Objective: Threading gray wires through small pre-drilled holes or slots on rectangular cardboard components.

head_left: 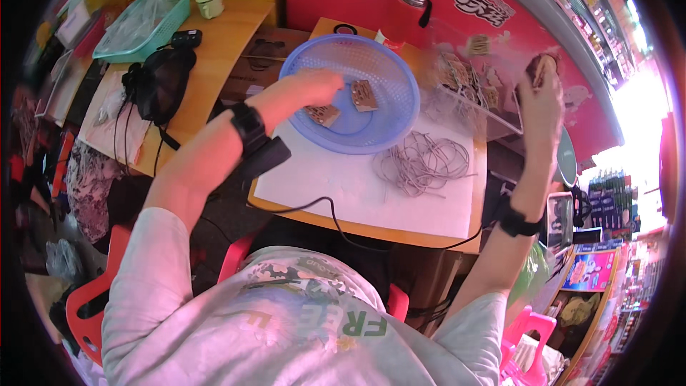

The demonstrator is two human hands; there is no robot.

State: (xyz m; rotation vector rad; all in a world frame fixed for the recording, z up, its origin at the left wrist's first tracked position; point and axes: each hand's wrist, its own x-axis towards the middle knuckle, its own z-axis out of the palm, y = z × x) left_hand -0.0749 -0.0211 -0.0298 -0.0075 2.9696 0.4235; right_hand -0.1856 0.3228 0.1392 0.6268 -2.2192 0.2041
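A round blue plastic basket (296, 125) stands on the table. My left hand (320, 88) is over its left side, fingers curled together and blurred; whatever they may hold is hidden. Two small brown cards (364, 96) lie in the basket, one of them partly beneath my left wrist. My right hand (541, 104) is raised at the right, closed around a small brown bundle (542, 71) whose details are blurred. Left of that hand, a clear plastic box (493, 120) contains several cards wound with pale cord (461, 75).
A loose tangle of greyish cord (423, 163) lies on the white tabletop sheet (321, 189). A black cable (332, 207) crosses the near edge. Behind the basket is a red thermos (407, 18). On the left table are a green basket (161, 39), a mug (210, 3) and a black bag (163, 86).
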